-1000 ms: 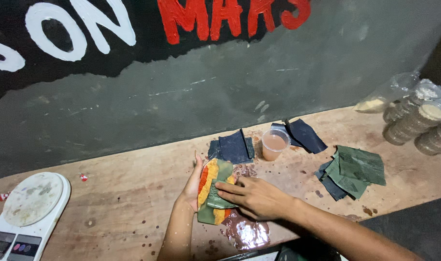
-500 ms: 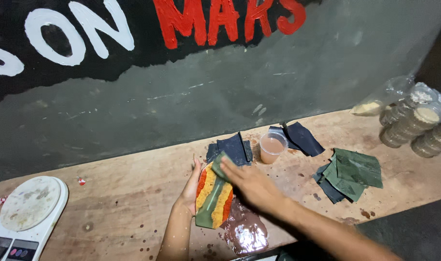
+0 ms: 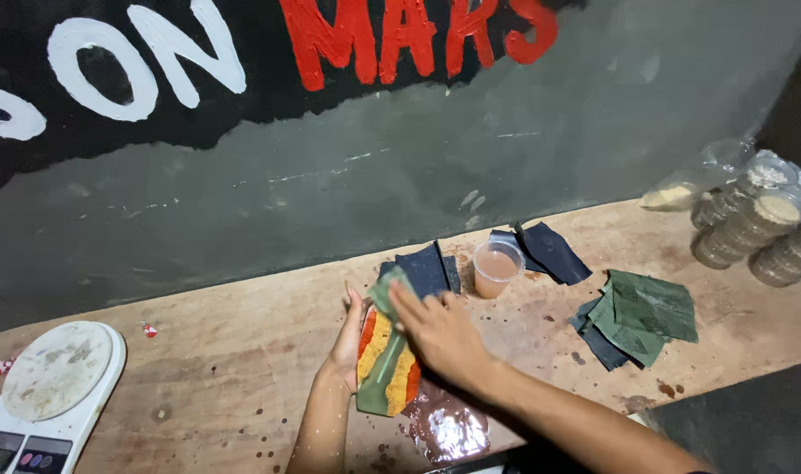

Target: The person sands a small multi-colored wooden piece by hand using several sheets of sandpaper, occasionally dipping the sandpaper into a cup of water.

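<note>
A green leaf wrap [image 3: 384, 364] with an orange and yellow filling lies on the wooden bench [image 3: 207, 369]. My left hand [image 3: 348, 342] presses against its left edge, fingers up. My right hand [image 3: 440, 329] lies flat over the wrap's right side and folds the leaf's upper end over. A sheet of shiny wet plastic [image 3: 446, 426] lies under the wrap's lower end.
Dark leaf pieces [image 3: 425, 268] lie behind the wrap, more [image 3: 549, 250] beyond a small plastic cup of pinkish sauce [image 3: 495, 269]. A stack of green leaves [image 3: 642, 316] sits right. Lidded round tubs [image 3: 756, 228] stand far right. A white kitchen scale [image 3: 49, 386] sits left.
My right hand has slid up from the wrap's lower middle to its top, folding the leaf over the filling. The left hand has stayed at the left edge.
</note>
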